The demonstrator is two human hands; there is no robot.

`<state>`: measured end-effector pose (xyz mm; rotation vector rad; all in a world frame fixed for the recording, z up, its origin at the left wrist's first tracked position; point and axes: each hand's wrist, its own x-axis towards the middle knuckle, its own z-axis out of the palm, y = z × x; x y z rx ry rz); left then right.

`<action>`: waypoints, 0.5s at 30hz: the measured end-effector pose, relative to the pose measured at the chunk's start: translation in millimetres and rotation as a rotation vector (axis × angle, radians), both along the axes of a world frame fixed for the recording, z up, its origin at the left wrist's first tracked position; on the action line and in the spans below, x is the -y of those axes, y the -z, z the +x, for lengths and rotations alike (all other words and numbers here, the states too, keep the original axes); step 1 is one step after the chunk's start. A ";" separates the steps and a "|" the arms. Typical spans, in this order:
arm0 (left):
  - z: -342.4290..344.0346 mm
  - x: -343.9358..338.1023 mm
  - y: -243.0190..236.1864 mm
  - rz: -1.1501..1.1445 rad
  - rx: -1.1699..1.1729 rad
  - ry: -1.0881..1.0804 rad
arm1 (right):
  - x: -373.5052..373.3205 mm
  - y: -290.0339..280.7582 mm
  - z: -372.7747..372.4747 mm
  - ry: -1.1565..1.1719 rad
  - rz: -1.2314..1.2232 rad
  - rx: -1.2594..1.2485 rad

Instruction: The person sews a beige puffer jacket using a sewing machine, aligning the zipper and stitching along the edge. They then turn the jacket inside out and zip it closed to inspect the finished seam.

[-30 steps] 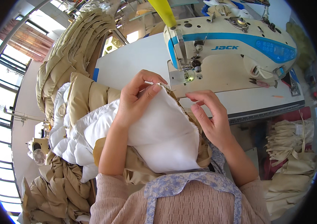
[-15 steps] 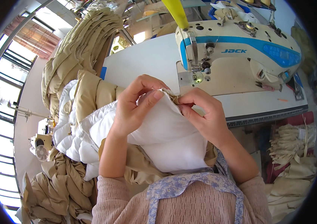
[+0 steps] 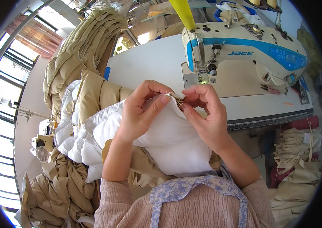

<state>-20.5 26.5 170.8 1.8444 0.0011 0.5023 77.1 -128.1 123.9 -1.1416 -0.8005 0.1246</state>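
Both hands [image 3: 176, 110] have drawn closer, pinching the white padded piece [image 3: 176, 144].

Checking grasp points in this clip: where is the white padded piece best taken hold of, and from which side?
Probably at its folded top edge, where the tan seam strip shows. The white padded piece drapes limp down toward the lap, so only that ridge is firm. Left hand and right hand pinch it from opposite sides.

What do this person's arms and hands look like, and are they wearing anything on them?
Both hands are bare: the left hand and the right hand show no gloves, rings or watch. The forearms are uncovered too. Pink ribbed knit sleeves are pushed up near the elbows, and pale blue floral apron straps lie over the knit top.
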 end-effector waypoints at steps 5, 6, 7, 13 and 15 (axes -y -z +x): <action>0.2 1.5 3.5 0.025 0.008 -0.055 | -0.4 -0.2 4.2 0.015 -0.045 0.086; 0.6 2.0 4.8 0.033 0.010 -0.067 | -0.7 0.2 5.8 0.030 -0.038 0.114; 1.3 3.5 7.2 0.058 0.029 -0.098 | -0.1 0.9 6.7 0.031 -0.047 0.124; 8.0 12.1 16.7 0.310 0.135 -0.242 | 1.0 3.5 4.1 -0.086 -0.040 -0.020; 8.9 14.2 17.8 0.341 0.150 -0.273 | 3.8 1.2 4.3 -0.083 -0.031 0.011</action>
